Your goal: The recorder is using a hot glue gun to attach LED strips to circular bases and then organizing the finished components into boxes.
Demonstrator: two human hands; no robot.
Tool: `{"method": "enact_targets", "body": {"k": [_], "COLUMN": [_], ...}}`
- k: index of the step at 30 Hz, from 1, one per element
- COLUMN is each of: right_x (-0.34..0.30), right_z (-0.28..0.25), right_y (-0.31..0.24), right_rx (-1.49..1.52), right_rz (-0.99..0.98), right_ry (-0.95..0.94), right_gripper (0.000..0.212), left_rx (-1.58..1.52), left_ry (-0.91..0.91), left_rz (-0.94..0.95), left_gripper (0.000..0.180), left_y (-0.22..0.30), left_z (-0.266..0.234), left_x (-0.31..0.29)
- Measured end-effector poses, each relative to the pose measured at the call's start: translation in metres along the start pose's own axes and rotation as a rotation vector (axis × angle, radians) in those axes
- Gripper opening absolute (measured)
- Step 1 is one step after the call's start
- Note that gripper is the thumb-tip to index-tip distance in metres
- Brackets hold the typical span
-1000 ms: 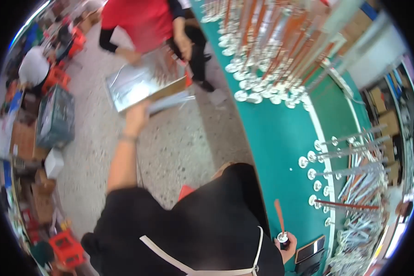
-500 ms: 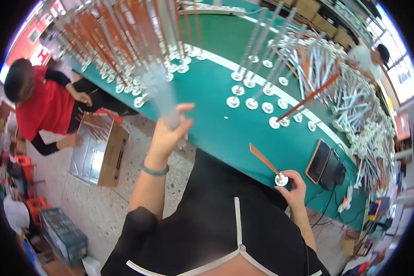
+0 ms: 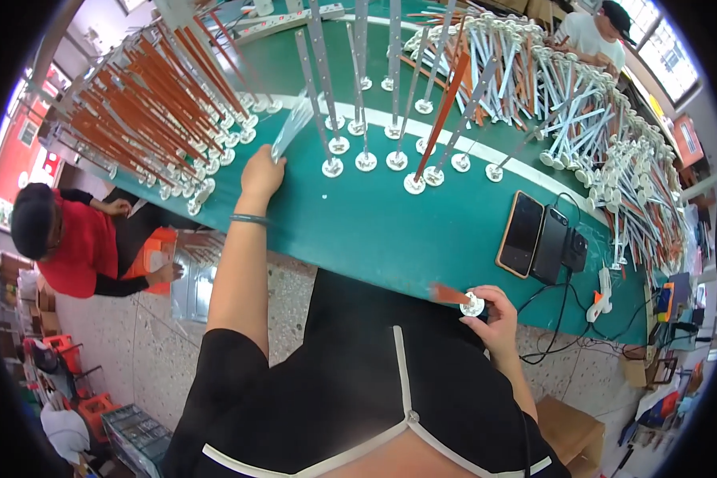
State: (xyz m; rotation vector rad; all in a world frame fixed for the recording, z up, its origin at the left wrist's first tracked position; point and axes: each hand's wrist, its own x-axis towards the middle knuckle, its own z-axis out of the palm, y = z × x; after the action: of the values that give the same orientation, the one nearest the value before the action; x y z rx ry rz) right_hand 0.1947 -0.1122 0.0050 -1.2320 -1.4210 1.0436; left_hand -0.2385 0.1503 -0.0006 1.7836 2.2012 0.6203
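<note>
My left hand (image 3: 260, 172) reaches over the green table, closed around the near end of a pale translucent strip (image 3: 294, 126), which slants away from me. Near the table's front edge, my right hand (image 3: 499, 320) pinches a round white base (image 3: 472, 305) between thumb and fingers. A brown strip (image 3: 448, 294), blurred, juts from that base toward the left. Beyond my hands, several grey perforated strips (image 3: 321, 68) stand upright on round white bases, with a brown strip (image 3: 444, 111) among them. Many more brown strips (image 3: 155, 84) on white bases crowd the table at the left.
Piles of strips with white bases (image 3: 589, 119) cover the far right. Phones (image 3: 521, 235), cables and a white glue gun (image 3: 602, 295) lie at the right of the table (image 3: 358, 231). A person in red (image 3: 80, 247) sits at the left; another person (image 3: 593, 40) is at the far right.
My left hand has moved forward over the table, and its strip, raised and blurred before, is lower. My right hand still holds the white base. The whole view has shifted.
</note>
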Motion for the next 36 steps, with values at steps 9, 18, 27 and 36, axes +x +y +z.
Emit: {"method": "enact_targets", "body": {"k": [9, 18, 27, 36], "right_x": [0.008, 0.014, -0.034, -0.054], "right_z": [-0.010, -0.009, -0.025, -0.031], "right_y": [0.008, 0.011, 0.017, 0.012], "right_rx": [0.328, 0.532, 0.512, 0.536], "right_rz": [0.101, -0.028, -0.075, 0.032], "right_ry": [-0.018, -0.068, 0.115, 0.187], "right_gripper": [0.046, 0.046, 0.046, 0.049], "left_rx": [-1.336, -0.938, -0.608, -0.328], "left_ry": [-0.127, -0.941, -0.839, -0.503], "left_rz": [0.105, 0.154, 0.646, 0.453], "left_gripper": [0.027, 0.029, 0.042, 0.051], "left_y": [-0.025, 0.103, 0.298, 0.411], "left_z": [-0.060, -0.067, 0.087, 0.178], "left_x": [-0.141, -0.195, -0.147, -0.115]}}
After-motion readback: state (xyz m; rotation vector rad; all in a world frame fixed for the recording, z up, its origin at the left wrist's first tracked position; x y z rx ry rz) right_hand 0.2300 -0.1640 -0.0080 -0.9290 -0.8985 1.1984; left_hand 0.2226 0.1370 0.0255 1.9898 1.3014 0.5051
